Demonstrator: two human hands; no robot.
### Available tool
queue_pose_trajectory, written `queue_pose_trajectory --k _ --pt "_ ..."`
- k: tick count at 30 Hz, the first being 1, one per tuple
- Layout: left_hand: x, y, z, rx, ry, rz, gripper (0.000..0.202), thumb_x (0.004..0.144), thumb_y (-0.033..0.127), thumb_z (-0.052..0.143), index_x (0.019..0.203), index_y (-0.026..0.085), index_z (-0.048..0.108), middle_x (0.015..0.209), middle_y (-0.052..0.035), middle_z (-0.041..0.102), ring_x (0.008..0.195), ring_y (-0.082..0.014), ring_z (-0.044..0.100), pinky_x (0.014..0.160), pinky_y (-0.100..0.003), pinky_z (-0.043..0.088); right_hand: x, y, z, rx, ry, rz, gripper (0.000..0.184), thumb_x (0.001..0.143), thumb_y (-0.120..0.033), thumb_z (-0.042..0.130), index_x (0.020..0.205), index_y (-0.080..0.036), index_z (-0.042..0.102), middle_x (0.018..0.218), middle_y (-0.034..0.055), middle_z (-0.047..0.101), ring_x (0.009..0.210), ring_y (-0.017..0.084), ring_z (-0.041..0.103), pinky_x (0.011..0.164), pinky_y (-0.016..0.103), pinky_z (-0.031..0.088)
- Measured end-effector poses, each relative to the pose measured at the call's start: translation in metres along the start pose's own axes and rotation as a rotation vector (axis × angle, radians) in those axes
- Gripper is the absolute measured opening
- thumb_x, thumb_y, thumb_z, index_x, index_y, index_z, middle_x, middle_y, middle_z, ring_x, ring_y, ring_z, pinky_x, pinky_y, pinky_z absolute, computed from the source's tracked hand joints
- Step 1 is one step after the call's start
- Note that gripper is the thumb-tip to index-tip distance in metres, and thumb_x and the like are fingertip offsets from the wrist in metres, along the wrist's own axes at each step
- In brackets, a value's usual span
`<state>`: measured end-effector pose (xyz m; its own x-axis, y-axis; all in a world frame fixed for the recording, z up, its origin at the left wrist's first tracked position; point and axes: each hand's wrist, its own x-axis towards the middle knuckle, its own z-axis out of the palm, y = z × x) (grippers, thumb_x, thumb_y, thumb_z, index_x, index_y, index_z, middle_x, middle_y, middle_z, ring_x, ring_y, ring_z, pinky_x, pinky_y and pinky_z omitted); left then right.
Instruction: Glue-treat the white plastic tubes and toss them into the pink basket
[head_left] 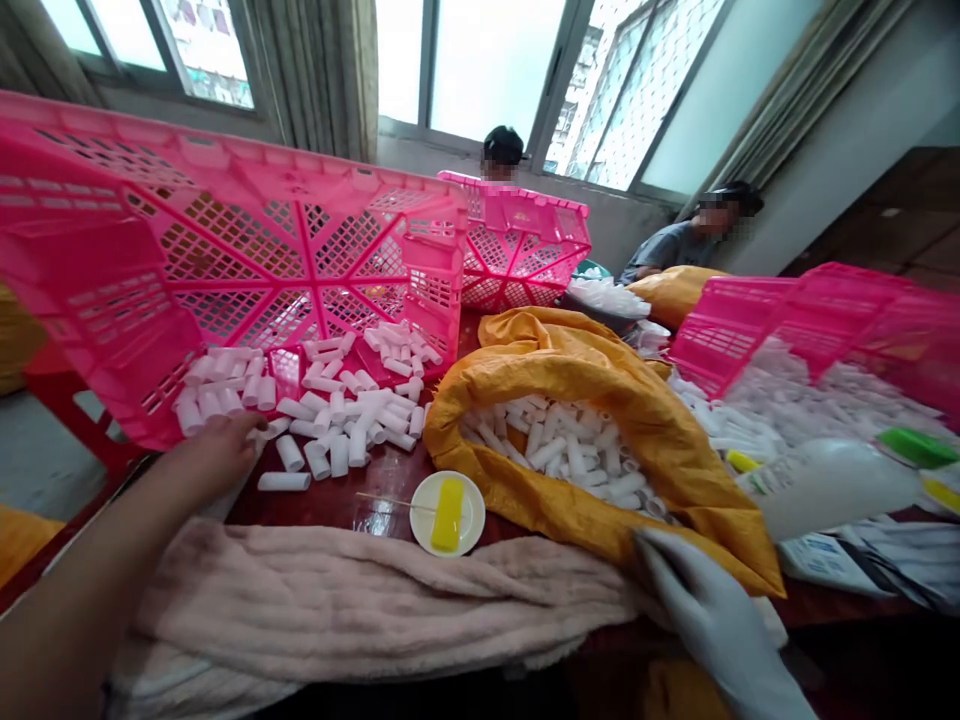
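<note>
My bare left hand (225, 452) is at the near left edge of a pile of short white plastic tubes (337, 440). Its fingers are bent together; whatever is at their tips is mostly hidden. The tubes spill from a pink plastic crate (304, 270) tipped on its side. On the right, my right hand (697, 590) wears a pale grey glove. Its fingers are closed at the front rim of an orange woven sack (540, 500), which lies open with many white tubes inside. Between the hands, a small white dish (469, 525) holds a yellow block (448, 512) with a thin stick beside it.
A pink fleece cloth (375, 600) runs along the table's front edge. More pink crates (525, 235) and heaped white pieces (787, 400) stand behind and right. A whitish plastic bottle (832, 485) lies at right. Two people (667, 245) sit by the windows.
</note>
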<state>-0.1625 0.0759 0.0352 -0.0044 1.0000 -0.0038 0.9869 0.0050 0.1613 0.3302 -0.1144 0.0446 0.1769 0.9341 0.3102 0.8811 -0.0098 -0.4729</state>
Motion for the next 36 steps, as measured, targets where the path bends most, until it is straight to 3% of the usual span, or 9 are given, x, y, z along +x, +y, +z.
queue_pose_trajectory --k 2,5,8,10,14,19,23,27,36 --pt "-0.018 0.02 0.0 -0.176 -0.015 0.087 0.039 0.077 0.022 0.033 0.115 0.021 0.039 0.114 -0.001 0.051 0.102 -0.0161 0.047 0.088 -0.026 0.035 0.051 -0.032 0.019 -0.064 -0.092 -0.183 0.028 0.078 -0.025 0.043 0.101 -0.024 0.058 0.1 0.0073 0.061 0.09 0.021 0.058 0.079 0.034 0.045" --pt "-0.045 0.062 0.008 -0.377 -0.089 0.161 0.051 0.075 0.031 0.04 0.125 0.024 0.028 0.112 -0.003 0.053 0.098 -0.0182 0.052 0.084 -0.026 0.039 0.115 -0.069 0.05 -0.242 -0.226 -0.226 0.013 0.064 -0.011 0.055 0.071 -0.018 0.064 0.077 0.009 0.062 0.07 0.019 0.059 0.065 0.029 0.044" --pt "-0.061 0.097 0.023 -0.413 -0.083 0.239 0.035 0.076 0.03 0.039 0.11 0.022 0.044 0.104 -0.004 0.057 0.094 -0.0187 0.053 0.082 -0.028 0.04 0.141 -0.089 0.064 -0.266 -0.228 -0.198 0.01 0.058 -0.006 0.059 0.059 -0.016 0.058 0.061 0.0085 0.06 0.059 0.019 0.058 0.057 0.029 0.041" --pt "-0.065 0.11 0.034 -0.369 -0.054 0.314 0.027 0.075 0.024 0.04 0.101 0.021 0.048 0.102 -0.0045 0.057 0.095 -0.0187 0.052 0.083 -0.029 0.039 0.138 -0.095 0.063 -0.239 -0.184 -0.205 0.012 0.06 -0.01 0.059 0.07 -0.016 0.058 0.064 0.0076 0.061 0.057 0.02 0.057 0.055 0.028 0.04" --pt "-0.064 0.12 0.05 -0.328 -0.091 0.412 0.019 0.077 0.025 0.041 0.092 0.021 0.051 0.093 -0.0047 0.059 0.09 -0.0183 0.054 0.079 -0.029 0.04 0.111 -0.103 0.065 0.073 -0.213 -0.295 0.019 0.072 -0.024 0.053 0.091 -0.018 0.05 0.076 0.0023 0.062 0.061 0.016 0.057 0.056 0.026 0.045" --pt "-0.065 0.127 0.056 -0.317 -0.115 0.383 0.025 0.082 0.036 0.037 0.095 0.019 0.05 0.091 -0.0067 0.06 0.088 -0.0194 0.055 0.076 -0.029 0.041 0.083 -0.105 0.111 0.405 -0.263 -0.358 0.024 0.085 -0.025 0.039 0.107 -0.02 0.049 0.101 0.0054 0.06 0.092 0.017 0.057 0.081 0.031 0.047" --pt "-0.067 0.13 0.058 -0.25 -0.086 0.353 0.027 0.083 0.038 0.036 0.097 0.019 0.05 0.089 -0.0068 0.06 0.088 -0.0194 0.055 0.076 -0.029 0.04 0.076 -0.103 0.129 0.398 -0.24 -0.36 0.02 0.082 -0.019 0.042 0.097 -0.018 0.056 0.095 0.0067 0.06 0.088 0.019 0.056 0.082 0.036 0.046" --pt "-0.068 0.131 0.059 -0.206 -0.088 0.339 0.024 0.083 0.038 0.037 0.09 0.019 0.051 0.084 -0.0046 0.06 0.082 -0.0181 0.056 0.072 -0.028 0.039 0.072 -0.102 0.123 0.38 -0.303 -0.431 0.018 0.08 -0.013 0.046 0.093 -0.019 0.056 0.094 0.0051 0.057 0.087 0.017 0.053 0.081 0.033 0.044" --pt "-0.071 0.131 0.059 -0.146 -0.041 0.362 0.025 0.085 0.039 0.034 0.086 0.019 0.049 0.081 -0.0044 0.061 0.081 -0.0188 0.057 0.068 -0.028 0.038 0.065 -0.101 0.124 0.348 -0.291 -0.489 0.018 0.08 -0.011 0.046 0.092 -0.019 0.056 0.093 0.0054 0.056 0.085 0.017 0.052 0.079 0.033 0.045"
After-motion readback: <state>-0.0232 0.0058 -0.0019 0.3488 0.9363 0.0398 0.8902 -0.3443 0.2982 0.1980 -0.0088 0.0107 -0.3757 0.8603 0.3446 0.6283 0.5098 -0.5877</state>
